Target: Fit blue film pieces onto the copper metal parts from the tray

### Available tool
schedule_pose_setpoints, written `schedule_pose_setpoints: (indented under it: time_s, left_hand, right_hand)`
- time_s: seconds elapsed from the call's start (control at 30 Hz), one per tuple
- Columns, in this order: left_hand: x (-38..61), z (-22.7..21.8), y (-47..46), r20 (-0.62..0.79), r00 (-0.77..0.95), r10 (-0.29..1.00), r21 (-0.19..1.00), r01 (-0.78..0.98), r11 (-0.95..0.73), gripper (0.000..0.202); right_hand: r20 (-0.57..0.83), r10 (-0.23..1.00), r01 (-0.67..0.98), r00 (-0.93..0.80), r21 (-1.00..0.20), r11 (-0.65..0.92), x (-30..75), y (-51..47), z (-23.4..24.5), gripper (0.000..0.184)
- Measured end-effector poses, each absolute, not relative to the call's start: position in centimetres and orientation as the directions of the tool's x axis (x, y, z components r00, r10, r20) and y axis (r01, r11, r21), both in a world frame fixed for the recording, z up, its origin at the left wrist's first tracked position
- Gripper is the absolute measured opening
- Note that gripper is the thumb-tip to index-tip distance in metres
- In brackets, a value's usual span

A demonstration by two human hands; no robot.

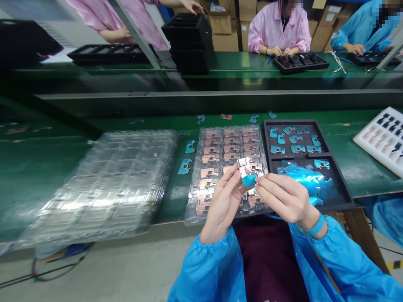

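My left hand [224,200] pinches a small circuit board [245,165] by its edge, above a clear plastic tray [192,209] with rows of copper-coloured boards. A piece of blue film [248,180] covers the board's lower part and is partly lifted. My right hand [285,195] has its fingertips closed on the right end of that film. To the right lies a black tray [345,191]. Its far compartment holds several blue-covered boards [295,139], and its near one a heap of loose blue film [304,180] with one more board.
A stack of empty clear trays [110,176] stands at the left. Several loose boards [185,166] lie on the green bench [170,205]. A white foam tray [385,138] with small parts is at the right. Across a raised ledge, co-workers handle black trays [300,63].
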State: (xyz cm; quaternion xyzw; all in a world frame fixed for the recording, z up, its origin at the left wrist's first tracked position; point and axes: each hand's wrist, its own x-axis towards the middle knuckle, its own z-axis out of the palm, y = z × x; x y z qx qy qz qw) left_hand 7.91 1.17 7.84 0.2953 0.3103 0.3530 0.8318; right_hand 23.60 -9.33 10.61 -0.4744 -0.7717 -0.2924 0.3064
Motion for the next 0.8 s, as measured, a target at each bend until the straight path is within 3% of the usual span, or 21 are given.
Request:
schedule_pose_setpoints:
  time_s: [0.2,0.33,0.4,0.5,0.57,0.63,0.7,0.8]
  left_hand:
    - [8.1,7.9,1.6,-0.272,0.523,0.808,0.735,-0.429,0.525,0.031]
    - [8.3,7.6,1.9,-0.296,0.487,0.821,0.722,-0.449,0.527,0.028]
    - [8.4,7.4,2.1,-0.311,0.470,0.826,0.722,-0.449,0.527,0.029]
    - [8.5,7.0,2.1,-0.294,0.456,0.840,0.748,-0.437,0.499,0.032]
    - [8.7,6.7,2.1,-0.270,0.418,0.867,0.785,-0.426,0.450,0.030]
    - [8.9,6.4,1.9,-0.257,0.376,0.890,0.841,-0.367,0.398,0.030]
    - [9.1,6.3,1.5,-0.252,0.365,0.896,0.901,-0.248,0.355,0.030]
    - [9.3,6.4,0.7,-0.251,0.432,0.866,0.951,-0.057,0.305,0.027]
  right_hand:
    - [0.756,0.509,0.887,-0.411,0.204,0.414,24.1,-10.4,10.5,0.018]
    - [0.772,0.526,0.901,-0.357,0.136,0.411,24.8,-12.1,9.2,0.019]
    - [0.806,0.552,0.947,-0.214,0.033,0.319,25.6,-13.1,7.9,0.024]
    - [0.805,0.551,0.972,0.220,-0.229,-0.053,28.1,-14.6,5.4,0.025]
    - [0.667,0.570,0.877,0.480,-0.342,-0.339,30.2,-15.5,4.0,0.022]
    - [0.514,0.605,0.793,0.608,-0.353,-0.497,31.7,-16.0,3.3,0.032]
    - [0.446,0.620,0.763,0.645,-0.422,-0.490,31.6,-16.0,3.6,0.042]
    - [0.334,0.706,0.655,0.625,-0.715,-0.242,28.6,-14.8,5.2,0.037]
